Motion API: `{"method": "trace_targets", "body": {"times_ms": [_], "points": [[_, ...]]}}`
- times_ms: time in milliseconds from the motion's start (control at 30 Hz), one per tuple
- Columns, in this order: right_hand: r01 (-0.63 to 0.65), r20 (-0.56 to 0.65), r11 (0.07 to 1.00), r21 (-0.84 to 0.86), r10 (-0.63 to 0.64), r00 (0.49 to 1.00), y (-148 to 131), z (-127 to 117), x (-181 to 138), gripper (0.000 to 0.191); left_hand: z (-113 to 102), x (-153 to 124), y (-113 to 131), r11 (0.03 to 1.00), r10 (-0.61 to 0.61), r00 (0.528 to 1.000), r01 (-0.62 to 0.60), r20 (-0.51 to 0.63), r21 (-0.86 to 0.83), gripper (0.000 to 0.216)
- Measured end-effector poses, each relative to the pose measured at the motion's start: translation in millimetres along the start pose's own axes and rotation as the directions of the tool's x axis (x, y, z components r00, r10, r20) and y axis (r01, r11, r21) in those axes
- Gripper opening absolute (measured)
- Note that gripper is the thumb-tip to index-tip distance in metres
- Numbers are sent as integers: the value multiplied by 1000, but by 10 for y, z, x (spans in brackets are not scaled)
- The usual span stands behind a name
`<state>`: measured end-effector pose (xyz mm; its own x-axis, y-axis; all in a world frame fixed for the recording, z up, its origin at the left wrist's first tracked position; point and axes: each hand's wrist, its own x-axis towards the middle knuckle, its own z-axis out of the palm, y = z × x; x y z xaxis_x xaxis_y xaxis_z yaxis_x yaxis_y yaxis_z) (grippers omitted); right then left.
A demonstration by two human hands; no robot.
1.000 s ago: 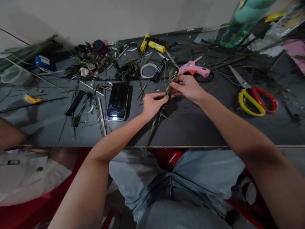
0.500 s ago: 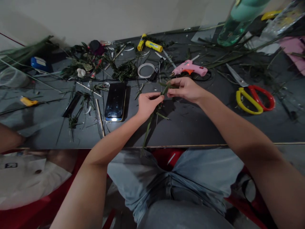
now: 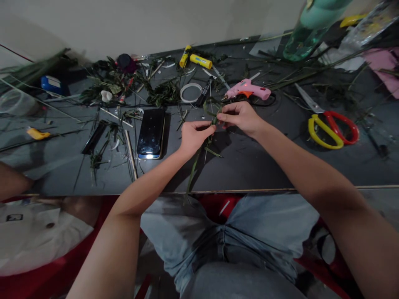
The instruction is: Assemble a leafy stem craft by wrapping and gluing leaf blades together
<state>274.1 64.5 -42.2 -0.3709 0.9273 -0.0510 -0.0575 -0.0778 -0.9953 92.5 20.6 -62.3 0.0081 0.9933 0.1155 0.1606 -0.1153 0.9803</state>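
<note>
Dark surface [image 3: 249, 166] below; above it, the left hand [image 3: 193, 137] pinches green leaf strips [image 3: 215, 119], their looped end held by the right hand [image 3: 243, 118]. Smartphone [image 3: 151, 132] left of the left hand, scissors [image 3: 318, 109] right of the right hand, pink glue gun [image 3: 246, 88] just beyond it.

Green, pink and yellow on a dark grey table [image 3: 258, 166]
The leaf strip [image 3: 215, 121] is green, the glue gun [image 3: 249, 88] pink with an orange trigger [image 3: 247, 94]. The scissors [image 3: 308, 99] pair a yellow handle [image 3: 311, 129] with a red handle [image 3: 355, 132]. Along the back edge, the tubes [image 3: 201, 61] are yellow; toward the back right corner, the bottle [image 3: 307, 35] is teal; toward the left, a case [image 3: 51, 84] is blue.
</note>
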Motion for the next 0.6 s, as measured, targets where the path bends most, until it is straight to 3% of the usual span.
{"method": "trace_targets", "body": {"times_ms": [233, 433, 600], "points": [[-101, -42, 979, 174, 110, 993, -43, 18, -19, 28, -54, 9, 61, 997, -53, 998, 56, 46, -55, 13], [-37, 229, 999, 17, 32, 973, -27, -51, -13, 34, -49, 11, 62, 994, -79, 996, 83, 48, -73, 11], [44, 205, 998, -49, -33, 978, -34, -32, -2, 9, -30, 26, 79, 978, -135, 990, 138, 29, -156, 10]]}}
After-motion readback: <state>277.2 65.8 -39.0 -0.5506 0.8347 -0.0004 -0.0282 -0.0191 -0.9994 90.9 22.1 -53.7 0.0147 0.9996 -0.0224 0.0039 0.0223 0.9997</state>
